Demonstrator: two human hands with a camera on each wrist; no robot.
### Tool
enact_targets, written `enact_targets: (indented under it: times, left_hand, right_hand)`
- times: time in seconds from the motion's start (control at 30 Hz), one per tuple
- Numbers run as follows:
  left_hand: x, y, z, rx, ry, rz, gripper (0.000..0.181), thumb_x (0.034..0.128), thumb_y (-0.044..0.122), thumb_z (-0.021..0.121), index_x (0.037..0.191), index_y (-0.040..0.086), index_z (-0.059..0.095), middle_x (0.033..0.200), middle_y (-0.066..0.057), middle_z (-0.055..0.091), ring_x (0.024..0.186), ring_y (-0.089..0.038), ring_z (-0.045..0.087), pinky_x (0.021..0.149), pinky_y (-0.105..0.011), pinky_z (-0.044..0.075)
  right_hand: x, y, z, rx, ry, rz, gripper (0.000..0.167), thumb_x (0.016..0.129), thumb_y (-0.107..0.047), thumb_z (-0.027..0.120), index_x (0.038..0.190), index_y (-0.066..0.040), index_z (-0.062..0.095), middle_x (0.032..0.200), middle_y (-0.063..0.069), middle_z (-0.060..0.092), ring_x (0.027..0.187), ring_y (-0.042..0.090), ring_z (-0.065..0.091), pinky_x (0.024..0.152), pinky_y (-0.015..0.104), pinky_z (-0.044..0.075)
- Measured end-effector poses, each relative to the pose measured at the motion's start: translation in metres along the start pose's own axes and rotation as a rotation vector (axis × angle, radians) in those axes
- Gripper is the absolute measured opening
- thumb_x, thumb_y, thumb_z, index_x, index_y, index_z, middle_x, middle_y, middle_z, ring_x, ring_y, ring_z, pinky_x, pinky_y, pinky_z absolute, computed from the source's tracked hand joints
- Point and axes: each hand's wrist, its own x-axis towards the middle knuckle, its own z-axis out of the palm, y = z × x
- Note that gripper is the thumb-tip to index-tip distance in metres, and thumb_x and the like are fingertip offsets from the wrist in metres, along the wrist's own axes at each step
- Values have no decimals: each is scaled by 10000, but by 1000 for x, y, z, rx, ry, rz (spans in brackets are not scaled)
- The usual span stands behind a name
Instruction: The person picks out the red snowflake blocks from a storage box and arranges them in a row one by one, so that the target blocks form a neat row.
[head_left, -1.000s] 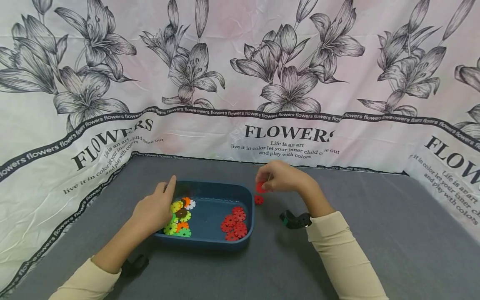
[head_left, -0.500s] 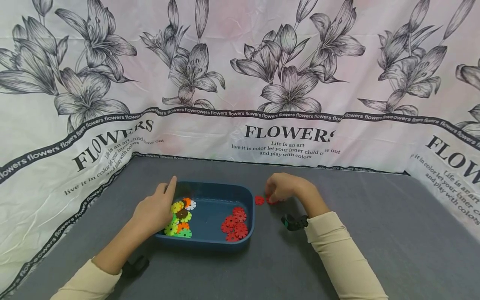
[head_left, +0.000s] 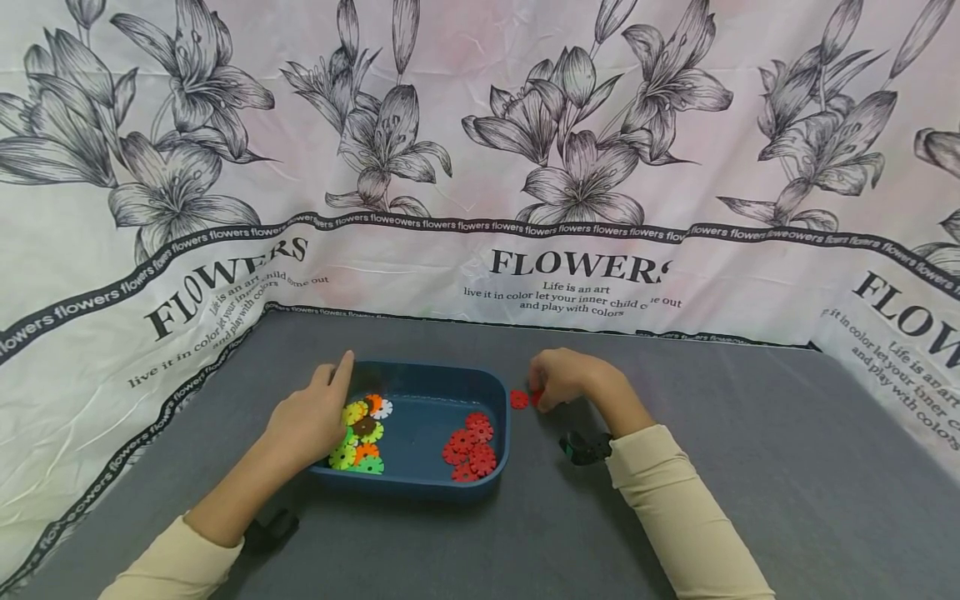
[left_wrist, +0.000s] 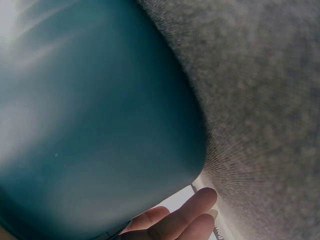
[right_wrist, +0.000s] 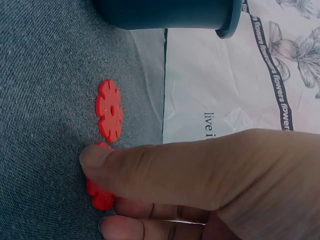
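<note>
My left hand holds the left side of a dark blue plastic tub; its index finger points along the far left corner. In the left wrist view, fingertips show past the tub's outer wall, and the thumb is hidden. Right of the tub, my right hand pinches a red notched plastic disc at table level, the thumb covering much of it. Another red notched disc lies flat beside it, between hand and tub. Inside the tub, several red discs are heaped at the right.
Yellow, green, orange, white and brown discs lie at the tub's left end, partly behind my left hand. A grey cloth covers the table. Behind it hangs a white flower-printed curtain. Black wrist devices sit under both forearms.
My right hand has come down and slightly right with a red disc, to the table beside the other red disc, then shifted a little left. My left hand and the tub stay still.
</note>
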Motion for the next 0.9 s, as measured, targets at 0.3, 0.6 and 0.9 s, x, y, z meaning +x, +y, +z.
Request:
enact_targets:
  times: [0.3,0.6,0.9]
  left_hand:
    - [0,-1,0,4,10,7,777,881,-33,592,1561,-46,217,1385,-358,413,490,-207,410,446,-315,328]
    - [-1,0,1,7,19,7,774,879,-33,601,1557,-50,229,1379,-356,420,493,-207,411,446,-316,332]
    - [0,1,0,-2,1,-10,801,874,-29,619,1565,-40,213,1395,-355,409,504,-214,430,454,-322,342]
  right_hand:
    - [2,0,0,-7,-3,-9,202,785,-104,818,929,-61,684,824,18,608,711,169,552,642,318,463]
    - [2,0,0,-14,-6,-4,199,787,-123,823,919,-69,684,830,17,604,721,173,545,645,321,455]
    - [1,-1,0,12,-23,9,194,791,-121,819,912,-77,675,842,25,602,733,185,547,643,324,452]
